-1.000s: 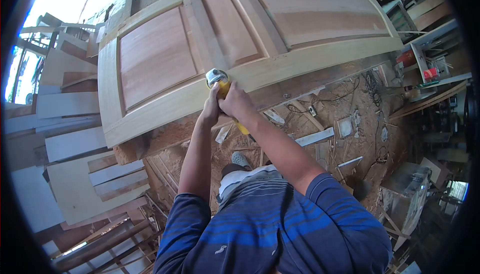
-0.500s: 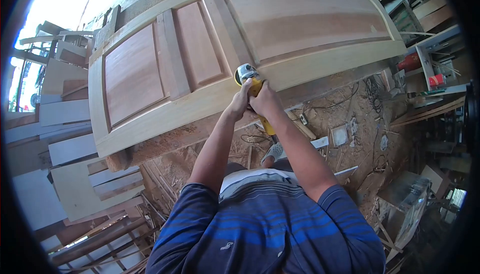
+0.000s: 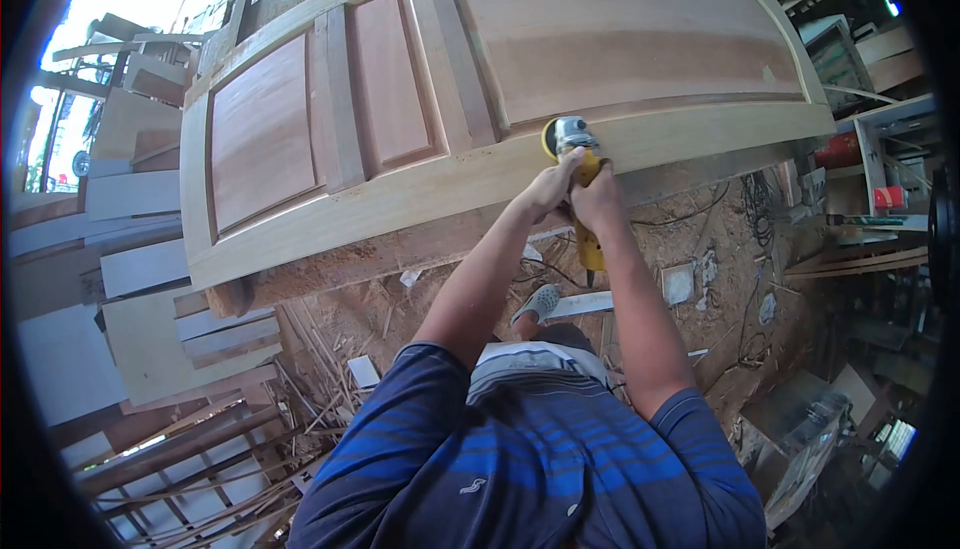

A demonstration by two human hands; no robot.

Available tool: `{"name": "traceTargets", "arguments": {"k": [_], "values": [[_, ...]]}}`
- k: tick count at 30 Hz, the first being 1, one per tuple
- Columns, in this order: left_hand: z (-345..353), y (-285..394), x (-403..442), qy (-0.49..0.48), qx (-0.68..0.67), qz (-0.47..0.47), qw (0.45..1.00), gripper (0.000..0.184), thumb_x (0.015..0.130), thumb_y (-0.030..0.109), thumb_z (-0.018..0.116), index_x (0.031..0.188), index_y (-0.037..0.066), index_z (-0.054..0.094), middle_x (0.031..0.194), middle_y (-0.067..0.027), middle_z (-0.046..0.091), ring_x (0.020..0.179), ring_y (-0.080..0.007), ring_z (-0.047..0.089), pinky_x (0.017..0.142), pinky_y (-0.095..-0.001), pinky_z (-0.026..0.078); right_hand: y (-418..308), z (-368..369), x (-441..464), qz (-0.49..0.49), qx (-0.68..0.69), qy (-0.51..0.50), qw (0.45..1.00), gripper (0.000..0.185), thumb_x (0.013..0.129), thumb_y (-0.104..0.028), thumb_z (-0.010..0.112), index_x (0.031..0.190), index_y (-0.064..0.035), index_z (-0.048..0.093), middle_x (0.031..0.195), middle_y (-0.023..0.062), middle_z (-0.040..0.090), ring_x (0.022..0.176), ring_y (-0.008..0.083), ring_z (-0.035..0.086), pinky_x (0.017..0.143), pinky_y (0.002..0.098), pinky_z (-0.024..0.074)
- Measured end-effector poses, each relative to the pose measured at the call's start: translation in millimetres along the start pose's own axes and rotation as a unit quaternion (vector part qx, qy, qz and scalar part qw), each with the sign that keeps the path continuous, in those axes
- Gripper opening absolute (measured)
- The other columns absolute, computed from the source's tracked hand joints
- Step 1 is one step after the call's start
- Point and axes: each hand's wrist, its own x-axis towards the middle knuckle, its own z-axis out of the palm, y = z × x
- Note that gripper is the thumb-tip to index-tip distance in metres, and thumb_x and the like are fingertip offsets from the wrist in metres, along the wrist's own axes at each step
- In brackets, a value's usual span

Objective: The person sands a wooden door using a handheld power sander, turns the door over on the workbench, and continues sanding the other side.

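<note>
A yellow angle grinder (image 3: 590, 245) with a silver head and a round disc is held in both hands. My left hand (image 3: 552, 187) is wrapped round its front part, close behind the head. Just to the right, my right hand (image 3: 600, 199) grips the body. The disc is over the near long rail of a panelled wooden door (image 3: 400, 189), below the large right panel; whether it touches the wood is hard to tell. The door lies flat on a wooden support (image 3: 350, 259), with its panels facing up.
Stacked boards (image 3: 135, 199) stand at the left. Wood scraps and sawdust cover the floor (image 3: 730, 279), with a coiled dark cable (image 3: 758, 211) on it. A shelf with a red container (image 3: 888, 197) is at the right. A dusty box-like stand (image 3: 800, 409) is at the lower right.
Both hands and the grinder have moved right along the door's near rail, from below the narrow middle panel to below the large right panel. A foot has shifted on the floor.
</note>
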Motion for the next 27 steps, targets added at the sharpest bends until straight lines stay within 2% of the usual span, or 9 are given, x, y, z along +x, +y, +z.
{"name": "traceTargets", "arguments": {"k": [3,7,10,11,13,16,18,21,27], "values": [[11,7,5,0.012,0.012,-0.046,0.999,0.102,0.102,0.081,0.046,0.148,-0.010,0.060,0.138,-0.0266,0.067,0.123,-0.0325,0.068,0.100,-0.0455,0.058,7,-3,4,0.006,0.016,0.027,0.999,0.062,0.097,-0.034,0.072,0.140,0.0065,0.052,0.129,0.0376,0.069,0.125,0.0509,0.068,0.105,0.0540,0.0552],[-5,-2,-26,0.032,0.009,-0.001,0.999,0.102,0.104,0.080,0.047,0.143,-0.014,0.062,0.136,-0.0249,0.068,0.124,-0.0280,0.068,0.105,-0.0420,0.055,1,19,-14,-0.007,0.045,0.009,0.999,0.067,0.096,-0.035,0.074,0.142,0.0078,0.051,0.128,0.0371,0.070,0.125,0.0510,0.068,0.105,0.0534,0.0552],[-47,-33,-47,0.057,-0.029,0.063,0.996,0.094,0.107,0.076,0.046,0.146,-0.008,0.062,0.134,-0.0217,0.069,0.122,-0.0254,0.068,0.107,-0.0392,0.054,-31,46,-48,0.002,0.029,-0.030,0.999,0.069,0.096,-0.034,0.075,0.143,0.0100,0.050,0.130,0.0374,0.069,0.126,0.0508,0.067,0.107,0.0524,0.0546],[-61,-38,-61,0.058,-0.055,0.074,0.994,0.092,0.107,0.075,0.046,0.147,-0.007,0.062,0.134,-0.0213,0.070,0.122,-0.0253,0.069,0.107,-0.0390,0.054,-31,65,-51,-0.020,0.000,-0.062,0.998,0.076,0.103,-0.046,0.067,0.152,0.0065,0.042,0.134,0.0364,0.068,0.128,0.0489,0.067,0.111,0.0538,0.0533],[-89,-44,-97,0.083,-0.075,0.079,0.991,0.089,0.108,0.073,0.045,0.147,-0.004,0.062,0.134,-0.0199,0.070,0.121,-0.0251,0.069,0.105,-0.0377,0.055,-45,104,-70,-0.049,-0.001,-0.040,0.998,0.075,0.099,-0.044,0.069,0.149,0.0078,0.047,0.129,0.0370,0.070,0.125,0.0500,0.068,0.109,0.0538,0.0547],[-138,-57,-150,0.132,-0.134,0.051,0.981,0.084,0.109,0.071,0.045,0.147,-0.002,0.062,0.133,-0.0181,0.070,0.121,-0.0247,0.070,0.102,-0.0370,0.058,-84,143,-100,-0.086,-0.032,-0.121,0.988,0.084,0.095,-0.043,0.071,0.153,0.0093,0.042,0.123,0.0366,0.072,0.120,0.0492,0.071,0.106,0.0534,0.0571],[-183,-77,-179,0.160,-0.126,0.088,0.975,0.082,0.109,0.071,0.045,0.148,0.000,0.061,0.133,-0.0169,0.070,0.120,-0.0250,0.070,0.100,-0.0369,0.059,-114,174,-122,-0.113,-0.067,-0.157,0.979,0.087,0.093,-0.044,0.072,0.154,0.0097,0.040,0.120,0.0362,0.073,0.117,0.0485,0.072,0.105,0.0529,0.0582],[-232,-86,-228,0.223,-0.185,0.092,0.953,0.081,0.109,0.071,0.045,0.150,0.002,0.059,0.135,-0.0161,0.069,0.120,-0.0265,0.071,0.100,-0.0377,0.060,-164,215,-156,-0.119,-0.049,-0.217,0.968,0.080,0.092,-0.036,0.074,0.150,0.0086,0.042,0.123,0.0372,0.072,0.119,0.0475,0.073,0.106,0.0527,0.0579],[-302,-112,-287,0.214,-0.242,0.132,0.937,0.080,0.107,0.074,0.046,0.155,0.010,0.052,0.141,-0.0141,0.066,0.125,-0.0285,0.069,0.106,-0.0444,0.057,-210,280,-196,-0.182,-0.061,-0.260,0.946,0.072,0.092,-0.041,0.075,0.141,0.0025,0.046,0.119,0.0340,0.074,0.116,0.0485,0.074,0.103,0.0555,0.0589]]}}
